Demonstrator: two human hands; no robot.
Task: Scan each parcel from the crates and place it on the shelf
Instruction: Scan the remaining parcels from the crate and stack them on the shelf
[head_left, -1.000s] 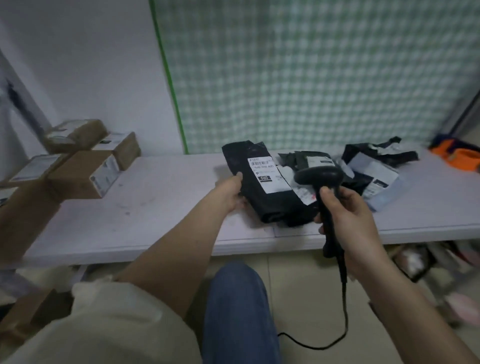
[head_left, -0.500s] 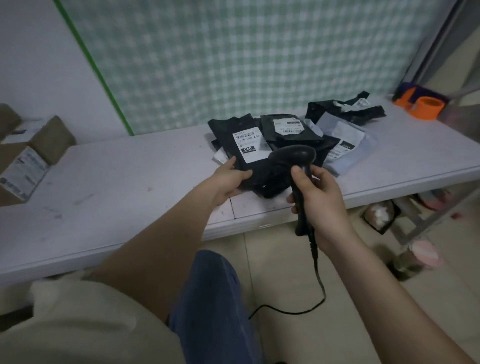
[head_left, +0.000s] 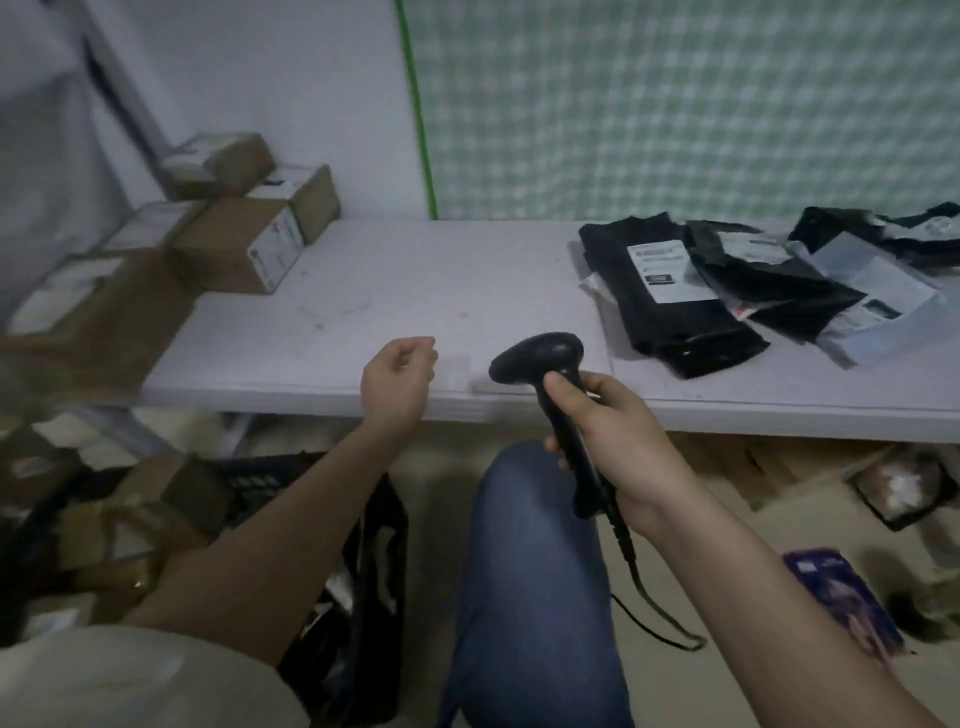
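My right hand (head_left: 613, 441) grips a black corded barcode scanner (head_left: 540, 358) by its handle, in front of the white shelf's front edge (head_left: 519, 405). My left hand (head_left: 397, 382) hovers at that edge, fingers loosely curled, holding nothing. A black parcel bag with a white label (head_left: 670, 301) lies flat on the shelf to the right, beside more black bags (head_left: 769, 280) and a grey mailer (head_left: 878, 296). Brown cardboard parcels (head_left: 234, 244) are stacked at the shelf's left end.
Below the shelf on the left stands a dark crate (head_left: 270, 483) with brown boxes (head_left: 150, 499) around it. My blue-trousered knee (head_left: 535, 545) is in the middle. A purple packet (head_left: 841, 592) lies on the floor at right. A green checked sheet (head_left: 675, 104) covers the wall.
My left hand has let go of the labelled black bag, which now lies on the shelf, and has drawn back to the left. The view has swung left and down.
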